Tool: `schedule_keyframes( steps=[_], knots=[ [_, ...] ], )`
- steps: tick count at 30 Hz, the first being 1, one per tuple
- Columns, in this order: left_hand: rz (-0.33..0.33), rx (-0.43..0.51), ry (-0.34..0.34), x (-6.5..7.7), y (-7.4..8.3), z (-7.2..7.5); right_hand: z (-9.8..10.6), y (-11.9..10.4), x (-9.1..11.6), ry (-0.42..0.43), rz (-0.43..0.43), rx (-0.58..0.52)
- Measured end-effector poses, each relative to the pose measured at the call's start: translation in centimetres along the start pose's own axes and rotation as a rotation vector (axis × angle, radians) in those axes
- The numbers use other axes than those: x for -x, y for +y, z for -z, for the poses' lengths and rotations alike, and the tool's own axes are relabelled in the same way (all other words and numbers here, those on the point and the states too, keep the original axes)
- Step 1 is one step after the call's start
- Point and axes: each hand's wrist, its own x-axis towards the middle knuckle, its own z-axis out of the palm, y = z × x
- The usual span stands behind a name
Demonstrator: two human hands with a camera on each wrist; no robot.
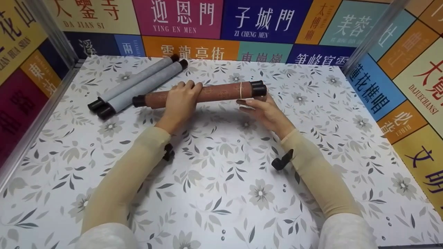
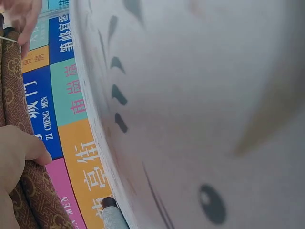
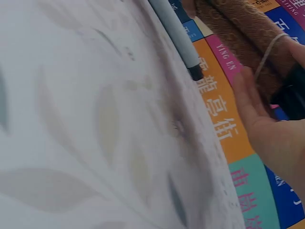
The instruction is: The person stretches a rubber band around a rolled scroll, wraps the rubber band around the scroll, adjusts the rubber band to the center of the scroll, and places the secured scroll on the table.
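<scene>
In the head view a rolled reddish-brown patterned scroll [image 1: 221, 92], two rolls side by side with black end knobs, is held over the table. My left hand [image 1: 183, 100] grips it from above, left of its middle; the thumb [image 2: 38, 150] lies along the roll in the left wrist view. A thin pale band [image 1: 241, 90] circles the scroll near its right end. My right hand [image 1: 266, 112] is at that end, its fingers [image 3: 245, 95] fairly straight and right beside the band. Part of this hand is hidden behind the knobs.
A pale grey scroll [image 1: 138, 84] with black knobs, also two rolls, lies diagonally at the table's back left. The table [image 1: 225, 180] has a leaf-and-flower cover. Lettered panels [image 1: 188, 17] stand behind it and at both sides. Each wrist carries a small black mount [image 1: 283, 160].
</scene>
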Motion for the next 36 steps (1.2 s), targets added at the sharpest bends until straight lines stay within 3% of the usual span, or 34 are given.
schedule_keyframes(
  steps=[4,13,19,22,30,36],
  knots=[
    [0.01,0.015,0.011,-0.1,0.2,-0.1,-0.2,0.9,-0.3,0.047,0.022,-0.095],
    [0.038,0.07,-0.021,-0.1,1.0,-0.1,-1.5,1.4,-0.7,0.148,0.04,-0.124],
    [0.047,0.052,-0.022,-0.2,1.2,-0.1,-2.2,1.0,-0.6,0.316,0.032,-0.141],
    [0.048,0.042,-0.034,-0.2,1.2,-0.2,-2.4,1.1,-0.4,0.365,0.067,-0.107],
    [0.114,0.042,-0.057,-0.3,1.1,-0.3,-2.5,1.7,0.0,0.308,0.19,0.034],
    [0.11,0.054,-0.08,-0.5,1.5,-0.1,-2.5,2.1,-0.4,0.314,0.22,0.231]
  ],
)
